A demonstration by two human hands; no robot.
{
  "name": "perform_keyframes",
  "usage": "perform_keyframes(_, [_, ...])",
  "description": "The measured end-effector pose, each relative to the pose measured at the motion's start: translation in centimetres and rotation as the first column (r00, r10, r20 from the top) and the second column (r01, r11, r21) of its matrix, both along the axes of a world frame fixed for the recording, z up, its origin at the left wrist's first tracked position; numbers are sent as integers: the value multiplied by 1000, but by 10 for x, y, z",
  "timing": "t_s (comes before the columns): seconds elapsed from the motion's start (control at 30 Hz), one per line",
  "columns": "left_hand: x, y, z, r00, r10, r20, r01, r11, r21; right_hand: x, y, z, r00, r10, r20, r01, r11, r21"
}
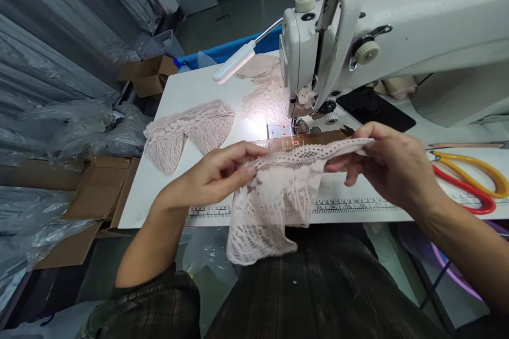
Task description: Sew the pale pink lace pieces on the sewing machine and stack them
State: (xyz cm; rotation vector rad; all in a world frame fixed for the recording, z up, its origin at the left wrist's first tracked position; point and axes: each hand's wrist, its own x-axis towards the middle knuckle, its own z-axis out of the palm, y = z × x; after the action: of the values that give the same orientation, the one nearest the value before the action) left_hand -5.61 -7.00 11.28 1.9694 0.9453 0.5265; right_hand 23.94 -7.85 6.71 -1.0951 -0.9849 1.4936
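A piece of pale pink lace [274,196] is stretched between my two hands in front of the sewing machine [318,58]. My left hand [217,172] pinches its upper edge at the left, thumb on the near side. At the other end, my right hand [392,161] grips the same edge between thumb and fingers. The lower part hangs over the table's front edge above my lap. Behind the lace, the presser foot [295,126] stands over the metal needle plate [278,132]. Brown tape partly covers the table just in front of it.
More lace pieces lie on the white table, one at the left [191,130] and others behind the needle [264,98]. Scissors [473,175] with orange and red handles, a pencil [469,145] and a black phone [376,108] are at the right. A lamp [234,62] lights the needle area. Cardboard boxes [99,185] stand left.
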Motion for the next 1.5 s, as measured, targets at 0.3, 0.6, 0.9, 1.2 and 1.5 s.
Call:
perform_keyframes(0.3, [-4, 57, -77, 959, 223, -175, -224, 974, 15, 20, 48, -26, 673, 33, 739, -62, 998, 12])
perform_keyframes(0.6, [-6, 50, -84, 944, 312, -104, -308, 950, 59, 12, 65, -28, 274, 114, 955, -380, 925, -2])
perform_keyframes(0.9, [0, 46, -93, 924, 378, -58, -362, 913, 188, 20, 60, -27, 688, 317, 653, -387, 921, -39])
perform_keyframes(1.2, [0, 51, -100, 901, 407, -150, -141, 603, 785, 13, 67, -38, 431, -13, 902, -131, 988, 77])
perform_keyframes(1.5, [21, 36, -105, 931, -130, -342, 331, 696, 637, 16, 64, -41, 597, -52, 800, -226, 947, 229])
